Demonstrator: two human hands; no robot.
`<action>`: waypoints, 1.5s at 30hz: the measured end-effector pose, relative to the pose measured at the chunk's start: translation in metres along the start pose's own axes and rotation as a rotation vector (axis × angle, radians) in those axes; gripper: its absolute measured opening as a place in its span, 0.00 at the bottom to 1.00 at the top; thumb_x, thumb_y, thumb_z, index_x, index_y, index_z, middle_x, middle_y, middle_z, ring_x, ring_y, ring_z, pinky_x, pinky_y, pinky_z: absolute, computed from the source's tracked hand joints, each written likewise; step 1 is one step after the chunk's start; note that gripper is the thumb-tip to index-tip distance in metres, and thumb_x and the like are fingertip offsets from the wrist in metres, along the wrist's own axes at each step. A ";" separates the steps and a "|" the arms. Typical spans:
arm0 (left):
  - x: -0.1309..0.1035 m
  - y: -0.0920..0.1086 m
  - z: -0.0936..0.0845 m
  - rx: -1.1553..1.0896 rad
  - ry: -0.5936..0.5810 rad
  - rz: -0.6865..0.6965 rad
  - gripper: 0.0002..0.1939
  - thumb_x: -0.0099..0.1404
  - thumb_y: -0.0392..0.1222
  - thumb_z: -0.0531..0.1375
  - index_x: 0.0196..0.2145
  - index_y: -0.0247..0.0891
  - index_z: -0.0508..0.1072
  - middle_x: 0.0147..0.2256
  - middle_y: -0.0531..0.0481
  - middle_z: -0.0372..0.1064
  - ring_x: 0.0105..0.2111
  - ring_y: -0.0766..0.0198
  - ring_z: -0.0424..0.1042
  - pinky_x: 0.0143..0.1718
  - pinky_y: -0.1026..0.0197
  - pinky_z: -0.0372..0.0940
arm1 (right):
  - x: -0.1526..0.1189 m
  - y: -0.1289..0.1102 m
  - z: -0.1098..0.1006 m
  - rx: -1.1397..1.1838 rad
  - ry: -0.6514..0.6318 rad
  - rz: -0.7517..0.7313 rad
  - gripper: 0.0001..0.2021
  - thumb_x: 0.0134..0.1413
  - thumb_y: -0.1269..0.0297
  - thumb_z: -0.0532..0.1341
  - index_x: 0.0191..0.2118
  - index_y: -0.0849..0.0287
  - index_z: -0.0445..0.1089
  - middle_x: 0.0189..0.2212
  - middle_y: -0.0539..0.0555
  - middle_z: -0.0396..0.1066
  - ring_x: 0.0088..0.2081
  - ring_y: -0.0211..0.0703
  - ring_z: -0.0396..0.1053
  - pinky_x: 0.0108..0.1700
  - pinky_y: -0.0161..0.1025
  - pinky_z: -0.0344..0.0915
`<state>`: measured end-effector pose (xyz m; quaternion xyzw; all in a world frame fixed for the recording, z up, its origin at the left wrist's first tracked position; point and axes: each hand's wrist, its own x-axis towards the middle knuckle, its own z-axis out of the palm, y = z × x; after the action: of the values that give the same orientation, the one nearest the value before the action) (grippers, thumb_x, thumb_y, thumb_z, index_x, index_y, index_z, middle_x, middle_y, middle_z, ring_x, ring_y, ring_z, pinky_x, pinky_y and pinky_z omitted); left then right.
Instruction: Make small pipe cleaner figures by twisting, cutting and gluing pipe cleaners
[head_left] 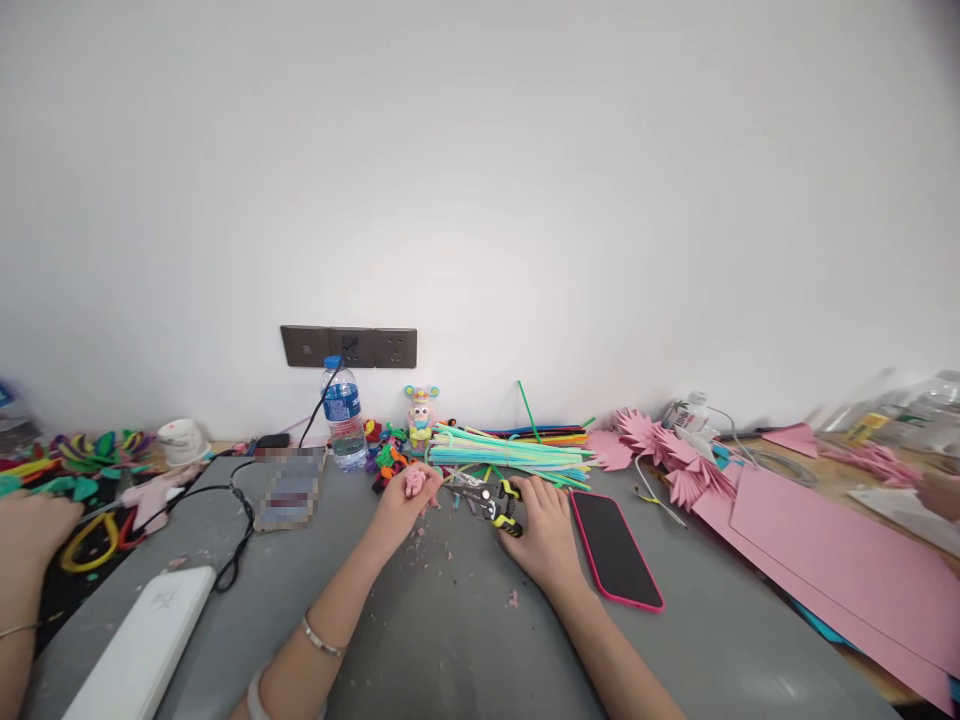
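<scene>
Plainly, both hands are occupied: the left hand pinches a small, pale pink piece between thumb and fingers, while the right hand wraps around the handles of the black-and-yellow pliers. The metal nose points from the right grip toward the left fingertips, ending just beside them; whether its jaws are parted or touch the piece is too small to tell.

Good handling here seems to rest on a steady left pinch — firm enough to stop the piece turning, light enough not to squash it, as it looks soft and crumbly. It would help to leave only the edge being worked proud of the fingertips, with the skin well back from the metal. Small, measured squeezes from the right hand should serve better than one hard bite.

Pink crumbs lie on the grey tabletop below and between the two grips, so working low over that patch would gather the mess. Beyond the pliers lies a bundle of pipe cleaners; just right of the right hand lies a phone — best given elbow room.
</scene>
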<state>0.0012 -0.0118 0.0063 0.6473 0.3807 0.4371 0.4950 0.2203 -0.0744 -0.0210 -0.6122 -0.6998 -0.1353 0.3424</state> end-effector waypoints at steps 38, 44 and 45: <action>-0.001 0.004 -0.001 -0.085 -0.084 -0.071 0.25 0.59 0.65 0.56 0.24 0.38 0.62 0.17 0.61 0.49 0.17 0.73 0.47 0.19 0.67 0.46 | -0.001 0.012 0.007 0.077 0.083 0.130 0.19 0.45 0.65 0.59 0.47 0.55 0.61 0.38 0.55 0.69 0.40 0.53 0.65 0.42 0.45 0.58; -0.011 0.021 -0.005 0.195 -0.404 0.080 0.22 0.57 0.61 0.61 0.34 0.38 0.73 0.32 0.52 0.66 0.30 0.65 0.63 0.30 0.65 0.56 | -0.001 0.013 0.009 0.065 0.069 0.130 0.20 0.45 0.65 0.59 0.47 0.56 0.61 0.39 0.56 0.69 0.41 0.54 0.65 0.43 0.45 0.59; -0.014 0.025 -0.006 0.235 -0.531 0.093 0.21 0.54 0.59 0.64 0.36 0.39 0.75 0.35 0.51 0.68 0.34 0.63 0.65 0.33 0.64 0.58 | -0.001 0.013 0.009 0.063 0.069 0.129 0.20 0.46 0.65 0.59 0.47 0.56 0.61 0.40 0.56 0.69 0.41 0.54 0.65 0.43 0.46 0.59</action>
<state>-0.0076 -0.0285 0.0285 0.8088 0.2557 0.2277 0.4781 0.2301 -0.0666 -0.0315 -0.6398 -0.6506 -0.1118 0.3936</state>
